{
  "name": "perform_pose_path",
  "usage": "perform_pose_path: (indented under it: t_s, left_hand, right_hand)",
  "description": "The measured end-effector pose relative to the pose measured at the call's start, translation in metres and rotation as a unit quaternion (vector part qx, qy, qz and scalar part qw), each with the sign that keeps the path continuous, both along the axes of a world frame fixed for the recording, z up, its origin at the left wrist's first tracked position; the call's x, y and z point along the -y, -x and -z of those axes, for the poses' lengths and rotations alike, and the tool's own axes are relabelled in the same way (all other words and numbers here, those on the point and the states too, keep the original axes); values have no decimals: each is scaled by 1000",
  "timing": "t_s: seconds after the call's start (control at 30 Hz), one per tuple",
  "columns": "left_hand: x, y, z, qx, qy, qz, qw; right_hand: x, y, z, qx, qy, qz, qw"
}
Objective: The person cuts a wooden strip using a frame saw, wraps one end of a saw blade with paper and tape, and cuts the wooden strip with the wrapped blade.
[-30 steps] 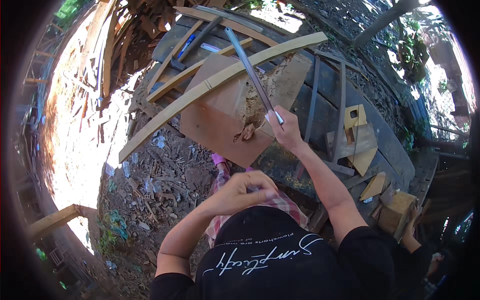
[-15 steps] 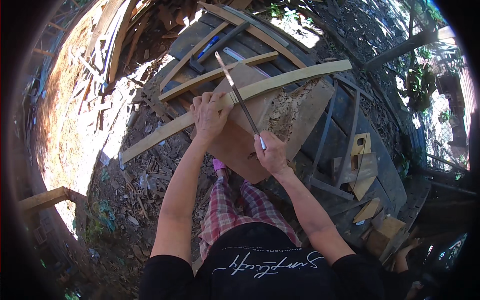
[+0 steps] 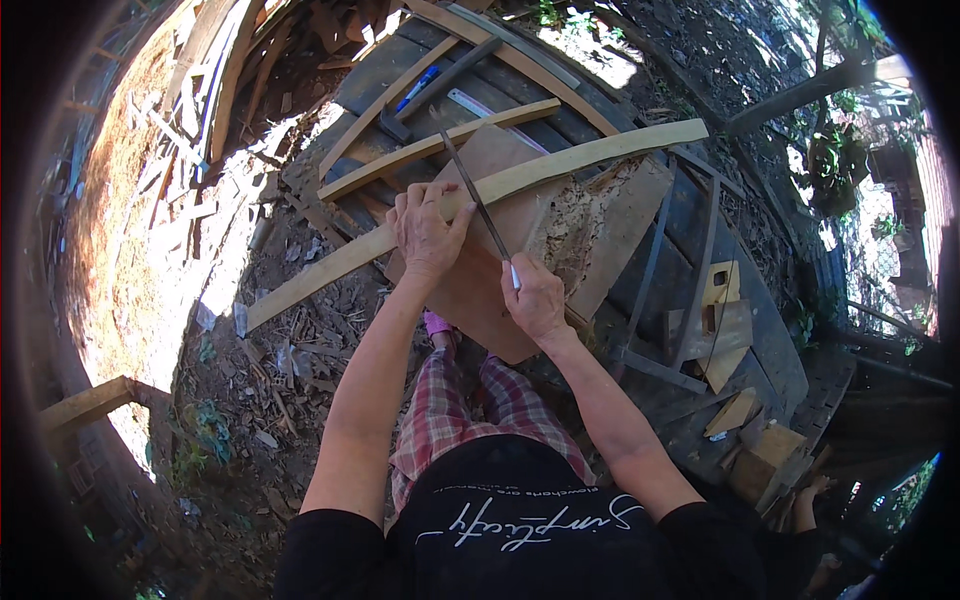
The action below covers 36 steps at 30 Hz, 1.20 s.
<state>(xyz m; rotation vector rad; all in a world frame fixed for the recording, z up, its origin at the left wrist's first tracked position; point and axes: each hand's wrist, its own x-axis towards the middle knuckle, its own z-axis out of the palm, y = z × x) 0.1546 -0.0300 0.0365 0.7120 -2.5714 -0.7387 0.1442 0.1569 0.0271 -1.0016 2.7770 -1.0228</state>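
Observation:
A long pale wooden strip (image 3: 590,157) lies slantwise across a worn brown board (image 3: 627,230), its left end reaching out past the board. My left hand (image 3: 428,232) presses on the strip from above, its fingers curled over the far edge. Just right of that hand, a thin-bladed saw (image 3: 482,212) crosses the strip, seen nearly edge-on. My right hand (image 3: 537,300) is closed round the saw's whitish handle, on the near side of the strip. Whether the blade has cut into the wood cannot be made out.
Beyond the strip, a dark plank table (image 3: 362,82) carries another wooden strip (image 3: 350,182), a hammer (image 3: 392,127), a blue marker (image 3: 415,92) and a ruler (image 3: 470,103). A wooden frame (image 3: 703,270) and offcuts (image 3: 735,412) lie on the right. Wood scraps litter the ground (image 3: 290,385).
The saw's far tip has come closer to me and its blade looks darker. My right hand has shifted slightly left. My left hand still bears on the strip.

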Motion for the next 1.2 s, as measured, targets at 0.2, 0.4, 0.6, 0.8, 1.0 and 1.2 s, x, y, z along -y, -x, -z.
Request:
perform_pose_path:
  t_s: [0.2, 0.4, 0.6, 0.8, 1.0, 1.2]
  left_hand:
    - [1, -1, 4, 2, 4, 9, 1000]
    - [1, -3, 3, -8, 18, 13, 1000]
    - [2, -3, 6, -3, 18, 21, 1000]
    - [0, -4, 6, -3, 23, 22, 999]
    - [0, -4, 6, 5, -1, 33, 999]
    - [0, -4, 7, -14, 19, 18, 1000]
  right_hand:
    - [14, 7, 5, -16, -46, -6, 999]
    - [17, 8, 2, 8, -81, -7, 997]
    - [22, 11, 10, -62, -4, -22, 998]
    - [23, 11, 2, 3, -87, -15, 996]
    - [32, 14, -8, -85, -30, -17, 996]
    - [26, 9, 2, -1, -90, -2, 996]
